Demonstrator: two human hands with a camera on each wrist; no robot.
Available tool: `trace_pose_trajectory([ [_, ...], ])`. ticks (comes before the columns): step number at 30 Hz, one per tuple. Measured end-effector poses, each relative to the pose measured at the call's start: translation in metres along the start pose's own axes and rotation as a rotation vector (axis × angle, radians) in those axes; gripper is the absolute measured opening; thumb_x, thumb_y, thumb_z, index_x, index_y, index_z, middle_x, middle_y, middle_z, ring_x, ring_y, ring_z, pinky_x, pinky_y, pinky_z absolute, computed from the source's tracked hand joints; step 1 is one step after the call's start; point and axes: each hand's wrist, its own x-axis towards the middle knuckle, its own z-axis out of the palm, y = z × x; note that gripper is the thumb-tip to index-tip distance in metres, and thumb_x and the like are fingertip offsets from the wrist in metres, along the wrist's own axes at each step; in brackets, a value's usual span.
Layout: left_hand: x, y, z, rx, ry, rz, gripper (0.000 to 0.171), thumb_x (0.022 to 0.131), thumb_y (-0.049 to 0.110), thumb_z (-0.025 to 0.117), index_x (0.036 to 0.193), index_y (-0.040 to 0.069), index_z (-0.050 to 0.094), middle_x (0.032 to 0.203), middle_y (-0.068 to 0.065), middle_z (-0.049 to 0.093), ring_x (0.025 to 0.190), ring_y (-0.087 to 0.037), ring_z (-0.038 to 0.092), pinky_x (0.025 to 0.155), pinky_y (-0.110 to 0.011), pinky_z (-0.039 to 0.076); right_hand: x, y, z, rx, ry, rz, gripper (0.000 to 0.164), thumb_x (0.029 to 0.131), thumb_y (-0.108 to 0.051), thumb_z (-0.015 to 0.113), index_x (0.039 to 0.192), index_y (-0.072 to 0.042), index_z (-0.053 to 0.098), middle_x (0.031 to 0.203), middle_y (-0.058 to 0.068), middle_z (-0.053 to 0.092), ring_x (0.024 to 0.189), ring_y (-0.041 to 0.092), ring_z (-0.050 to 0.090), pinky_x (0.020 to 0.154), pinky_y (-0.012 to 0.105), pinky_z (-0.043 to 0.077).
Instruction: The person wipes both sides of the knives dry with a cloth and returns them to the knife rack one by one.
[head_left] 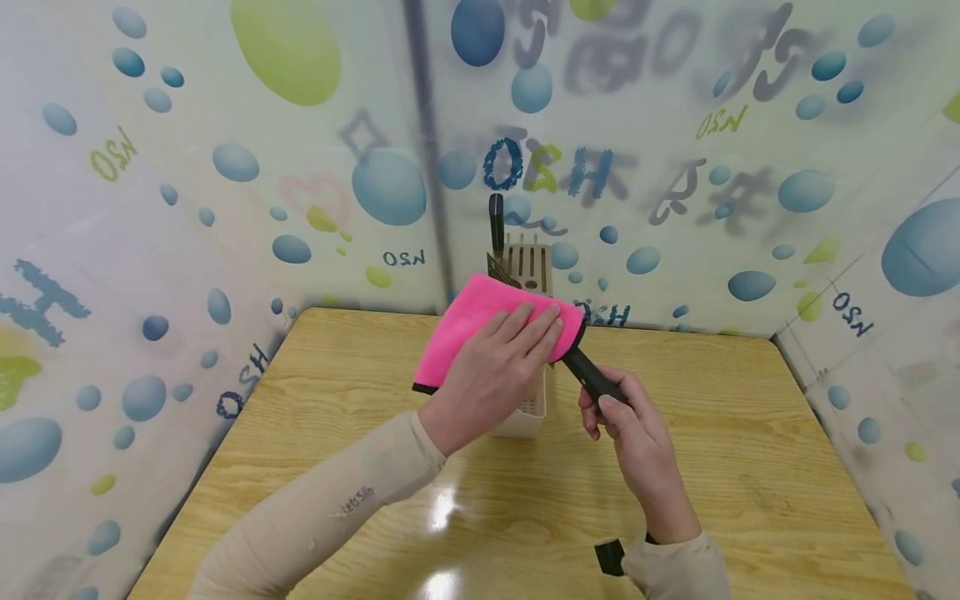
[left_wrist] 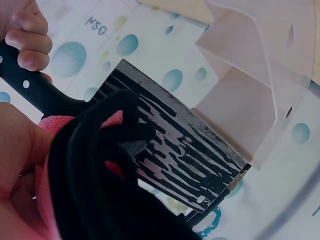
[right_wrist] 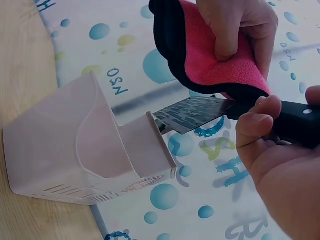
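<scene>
My right hand [head_left: 637, 442] grips the black handle [head_left: 594, 377] of a cleaver, whose broad dark-streaked blade [left_wrist: 170, 135] shows in both wrist views. A pink cloth with black edging [head_left: 465, 321] lies over the blade in the head view, hiding it. My left hand [head_left: 498, 362] holds this cloth against the blade near the handle, fingers extended across the top; the thumb pinches from the other side in the right wrist view. Beyond the blade, a pale plastic utensil holder [right_wrist: 55, 135] stands upright on the table, partly covered by the cloth and left hand in the head view.
A slotted metal turner [head_left: 534, 262] and a black-handled utensil [head_left: 497, 223] rise behind the cloth, at the holder. The wood-grain table [head_left: 337, 358] meets a patterned wall covering [head_left: 360, 267] at the back and sides. A small black piece [head_left: 609, 557] sits by the right cuff.
</scene>
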Motion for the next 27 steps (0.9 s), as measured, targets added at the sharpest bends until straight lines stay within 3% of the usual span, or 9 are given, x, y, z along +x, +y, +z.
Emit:
trace_pose_trajectory([
  [11,-0.001,0.004,-0.003,0.015,0.060,0.025,0.040,0.102,0.013,0.062,0.141,0.006,0.064,0.143,-0.009,0.063,0.124,-0.026,0.061,0.101,-0.031,0.053,-0.001,-0.003,0.000,-0.098,-0.007,-0.037,0.032,0.107,0.001,0.038,0.135,0.011,0.050,0.097,0.013,0.057,0.075,0.018,0.055,0.061,0.025,0.049],
  [20,-0.002,0.015,-0.014,-0.010,0.053,0.081,0.046,0.098,0.015,0.068,0.142,0.006,0.063,0.142,-0.008,0.064,0.127,-0.026,0.061,0.107,-0.033,0.052,-0.001,-0.004,0.000,-0.125,-0.021,-0.072,0.027,0.106,0.004,0.039,0.129,0.013,0.050,0.097,0.015,0.056,0.074,0.018,0.053,0.060,0.026,0.048],
  [27,-0.003,0.021,-0.020,-0.024,0.052,0.107,0.045,0.100,0.012,0.064,0.144,0.005,0.061,0.146,-0.008,0.062,0.132,-0.027,0.059,0.114,-0.035,0.046,0.000,-0.004,0.001,-0.115,-0.036,-0.114,0.021,0.105,0.006,0.040,0.123,0.011,0.051,0.092,0.013,0.055,0.074,0.018,0.052,0.060,0.027,0.047],
])
